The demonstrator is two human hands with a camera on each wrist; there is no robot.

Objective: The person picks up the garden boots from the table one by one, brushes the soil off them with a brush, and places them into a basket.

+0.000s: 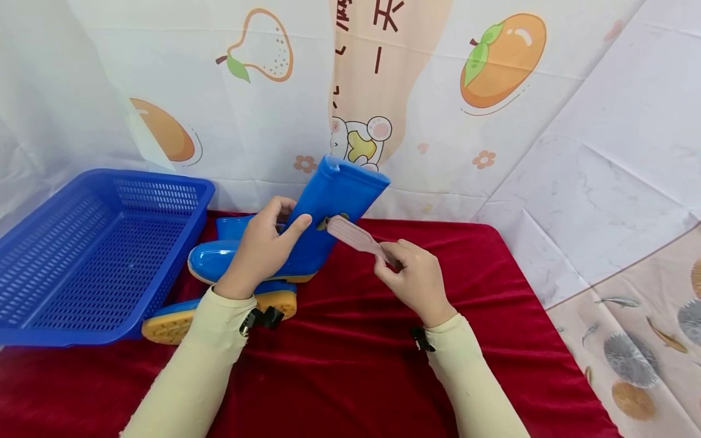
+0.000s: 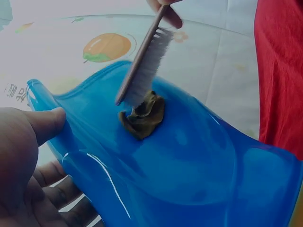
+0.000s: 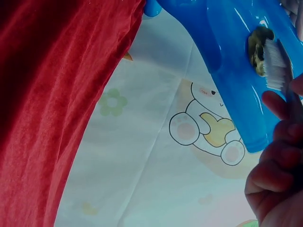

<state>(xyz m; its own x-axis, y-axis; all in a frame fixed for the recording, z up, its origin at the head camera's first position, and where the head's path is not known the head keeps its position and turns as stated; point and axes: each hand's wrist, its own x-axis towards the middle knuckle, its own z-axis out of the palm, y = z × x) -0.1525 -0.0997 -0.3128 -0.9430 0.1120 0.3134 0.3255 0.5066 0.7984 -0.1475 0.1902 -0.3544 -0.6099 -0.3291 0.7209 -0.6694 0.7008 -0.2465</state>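
Note:
A shiny blue rain boot point(image 1: 350, 188) is tilted above the table, its shaft leaning to the upper right. My left hand point(image 1: 265, 246) grips the shaft from the left, thumb on the near face and fingers behind. In my right hand point(image 1: 413, 274) is a brush point(image 1: 356, 235) with a pinkish handle, held by its handle end. The brush's white bristles point(image 2: 147, 71) touch a brown, mud-like smear point(image 2: 146, 118) on the boot's shaft. From the right wrist view, the same smear point(image 3: 258, 49) shows beside the bristles.
A second blue boot point(image 1: 279, 301) lies on its side under the first, yellow sole toward me. To the left stands a blue perforated basket point(image 1: 205, 201). Red cloth point(image 1: 350, 365) covers the table, and a printed curtain point(image 1: 438, 152) hangs behind it.

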